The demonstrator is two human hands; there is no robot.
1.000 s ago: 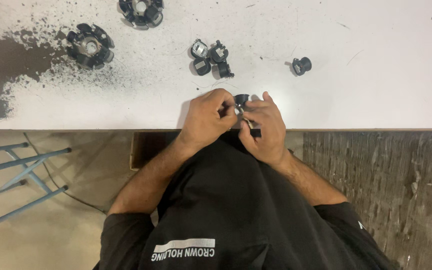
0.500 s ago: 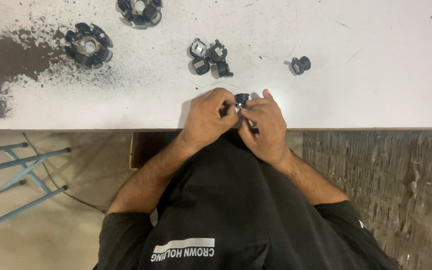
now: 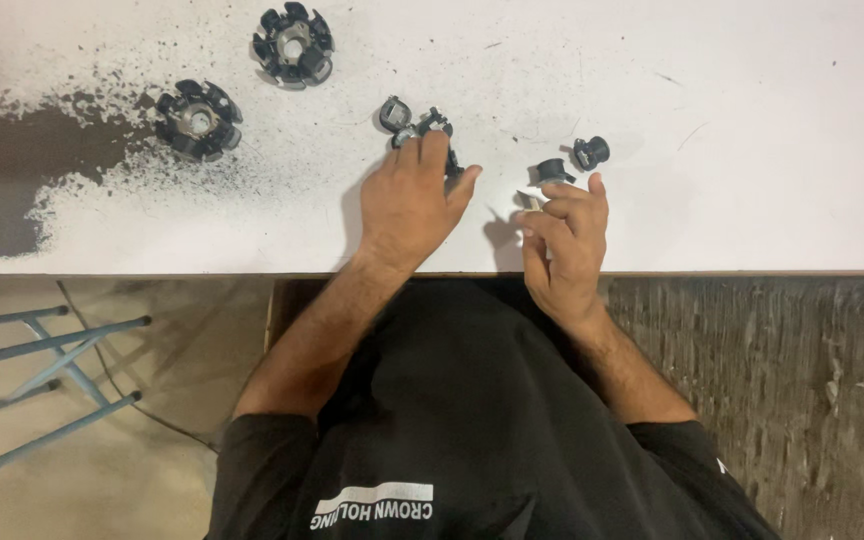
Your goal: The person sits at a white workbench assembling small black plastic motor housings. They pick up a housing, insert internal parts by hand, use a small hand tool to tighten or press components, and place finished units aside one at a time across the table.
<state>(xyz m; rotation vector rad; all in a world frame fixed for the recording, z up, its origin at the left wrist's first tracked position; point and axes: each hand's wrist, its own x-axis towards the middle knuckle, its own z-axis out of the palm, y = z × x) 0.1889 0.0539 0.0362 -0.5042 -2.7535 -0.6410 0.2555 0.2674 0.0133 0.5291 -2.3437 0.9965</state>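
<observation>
A: Item, left hand: fingers spread flat over a cluster of small black parts on the white tabletop, touching, nothing gripped.

B: Right hand?

A: Fingers curled shut; whether they pinch anything, cannot tell. Just beyond them sit a small black bobbin and another small black piece.

B: Finished stock?

A: Judged: two round black wound rings lie far left. The loose cluster looks unassembled.
</observation>
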